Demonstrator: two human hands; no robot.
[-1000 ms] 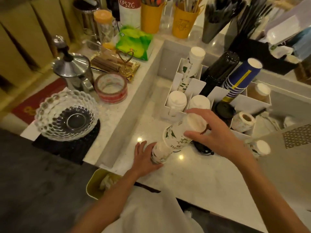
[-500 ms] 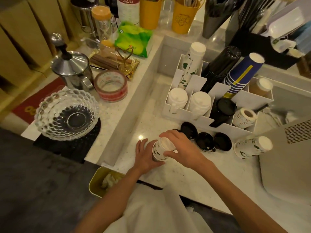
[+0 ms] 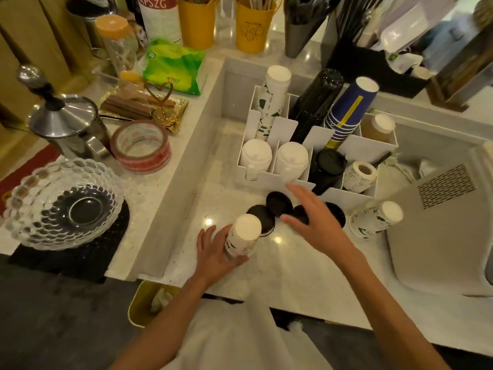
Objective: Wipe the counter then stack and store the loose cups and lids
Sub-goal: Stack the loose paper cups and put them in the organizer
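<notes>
A short stack of upside-down white leaf-print cups (image 3: 243, 236) stands on the pale counter (image 3: 288, 273). My left hand (image 3: 213, 251) grips its lower part. My right hand (image 3: 310, 218) hovers open, fingers spread, over several black lids (image 3: 277, 202) lying flat just behind the stack. Another leaf-print cup stack (image 3: 377, 218) lies on its side to the right. Behind the lids stands a white divided organizer (image 3: 290, 129) with stacks of white, black and blue cups and lids.
A beige machine (image 3: 442, 236) fills the right side. On the raised ledge at left are a glass bowl (image 3: 64, 202), a tape roll (image 3: 141, 145), a steel pot (image 3: 66, 124) and a green packet (image 3: 174, 66). A yellow bin (image 3: 149, 303) sits below the counter's front edge.
My right hand pushed the upper cups down onto the stack held by my left hand, let go, and moved back over the black lids, now open.
</notes>
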